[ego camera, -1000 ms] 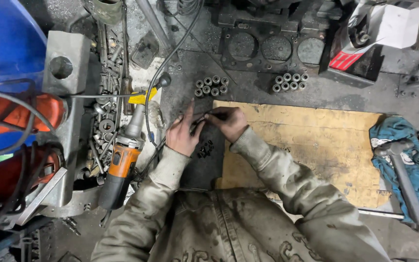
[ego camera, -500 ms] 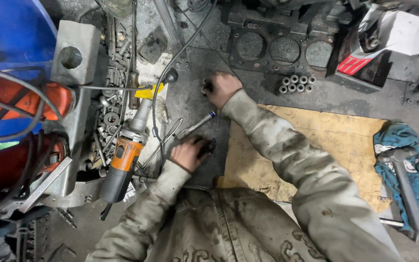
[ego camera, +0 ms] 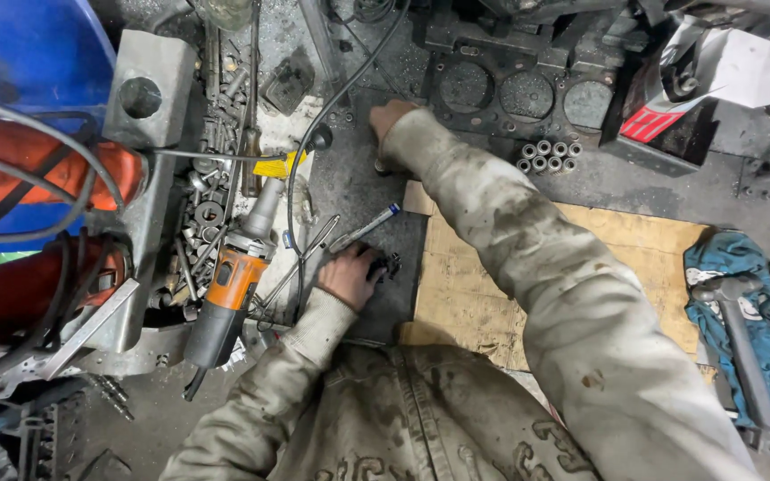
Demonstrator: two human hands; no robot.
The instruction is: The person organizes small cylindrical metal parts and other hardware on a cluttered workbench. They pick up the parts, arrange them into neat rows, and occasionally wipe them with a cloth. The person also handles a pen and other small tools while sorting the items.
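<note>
Grimy workshop floor [ego camera: 358,191] fills the view, with a plywood sheet [ego camera: 617,267] laid at the right. Left hand [ego camera: 349,274] rests low on the dark floor, its fingers curled onto a small black part [ego camera: 391,264]; whether they truly grip it I cannot tell. Just above lies a slim tool [ego camera: 363,229] with a blue tip, untouched. Right hand [ego camera: 391,125] is stretched far forward, pressed down on the floor beside a black cable [ego camera: 314,134]; what it holds, if anything, is hidden. An orange grinder [ego camera: 229,294] lies left of the left hand, next to a tray of bolts [ego camera: 202,214]. A cluster of small cylinders [ego camera: 550,156] stands below a head gasket [ego camera: 528,89]. A hammer [ego camera: 741,347] rests on a blue rag [ego camera: 715,267] at far right.
</note>
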